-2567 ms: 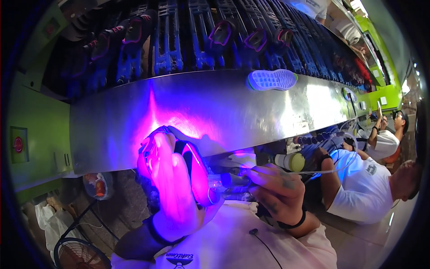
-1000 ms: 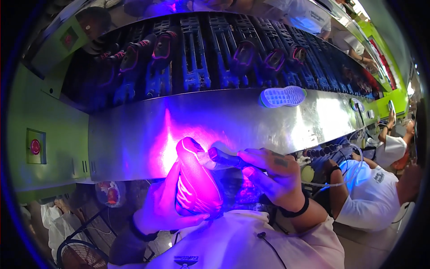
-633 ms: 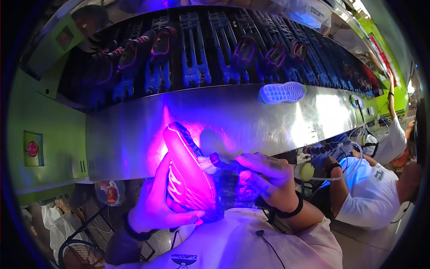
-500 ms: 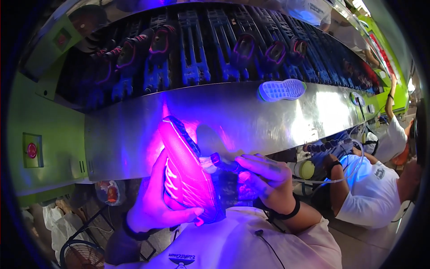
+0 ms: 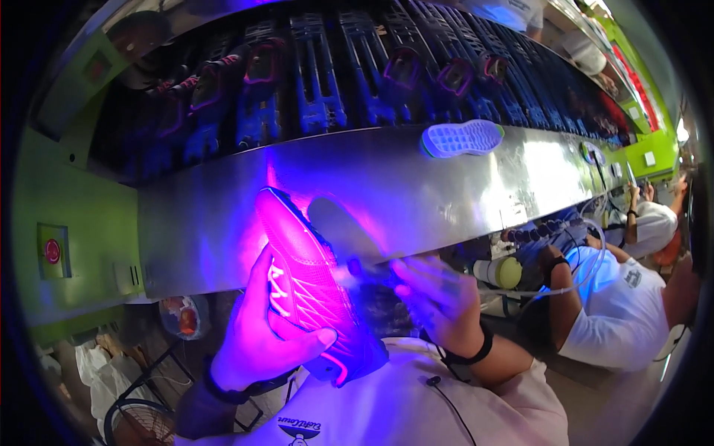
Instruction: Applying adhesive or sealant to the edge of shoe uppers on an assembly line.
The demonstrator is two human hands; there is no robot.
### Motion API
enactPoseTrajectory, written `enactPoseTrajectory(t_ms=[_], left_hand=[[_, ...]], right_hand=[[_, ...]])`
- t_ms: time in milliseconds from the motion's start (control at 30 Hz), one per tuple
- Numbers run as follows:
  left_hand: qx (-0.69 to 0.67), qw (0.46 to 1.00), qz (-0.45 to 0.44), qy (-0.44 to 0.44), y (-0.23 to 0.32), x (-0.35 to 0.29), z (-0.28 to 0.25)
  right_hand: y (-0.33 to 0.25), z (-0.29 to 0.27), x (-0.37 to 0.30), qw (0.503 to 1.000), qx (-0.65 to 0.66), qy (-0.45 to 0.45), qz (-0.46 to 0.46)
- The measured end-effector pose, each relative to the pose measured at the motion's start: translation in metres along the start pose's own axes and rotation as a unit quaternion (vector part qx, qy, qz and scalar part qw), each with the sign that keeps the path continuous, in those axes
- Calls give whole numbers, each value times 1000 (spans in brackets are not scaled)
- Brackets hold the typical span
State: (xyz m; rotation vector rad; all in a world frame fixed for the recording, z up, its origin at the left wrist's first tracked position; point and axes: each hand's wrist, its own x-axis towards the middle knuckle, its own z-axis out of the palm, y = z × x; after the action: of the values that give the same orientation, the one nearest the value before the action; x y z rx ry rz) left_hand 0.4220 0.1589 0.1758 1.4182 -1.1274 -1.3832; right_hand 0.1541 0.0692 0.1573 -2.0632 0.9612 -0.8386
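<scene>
Tipped up more since half a second ago: shoe (image 5: pixel 309 286), toe up-left, heel down-right by the chest. Left hand (image 5: pixel 256 346) wrapped under it, grip tight on shoe. Right hand (image 5: pixel 439 297) just right, pinching a small tool (image 5: pixel 364 269) at its side.

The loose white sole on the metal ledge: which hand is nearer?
Right. The right hand is below the sole, slightly left; the left hand grips the shoe farther down-left.
</scene>
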Motion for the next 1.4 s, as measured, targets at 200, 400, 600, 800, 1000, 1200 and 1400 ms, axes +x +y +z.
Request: enactPoseTrajectory(t_ms=[200, 400, 600, 800, 1000, 1200, 1400], left_hand=[[-45, 999, -17, 22, 6, -3, 3], [72, 996, -26, 41, -2, 0, -19], [-42, 996, -8, 81, 11, 12, -19], [-76, 989, -44, 118, 3, 17, -24], [-74, 984, -48, 156, -13, 17, -29], [-120, 970, -40, 206, -17, 20, -24], [-205, 957, -55, 196, -18, 20, -21]], right_hand=[[-4, -1, 18, 997, 66, 0, 31], [-1, 1, 6, 995, 86, -47, 8], [1, 1, 4, 993, 92, -67, 34], [-1, -12, 6, 979, 100, -130, 120], [6, -15, 3, 978, 126, -121, 117], [2, -23, 5, 987, 58, -123, 89], [-2, -27, 11, 996, -14, -75, -40]])
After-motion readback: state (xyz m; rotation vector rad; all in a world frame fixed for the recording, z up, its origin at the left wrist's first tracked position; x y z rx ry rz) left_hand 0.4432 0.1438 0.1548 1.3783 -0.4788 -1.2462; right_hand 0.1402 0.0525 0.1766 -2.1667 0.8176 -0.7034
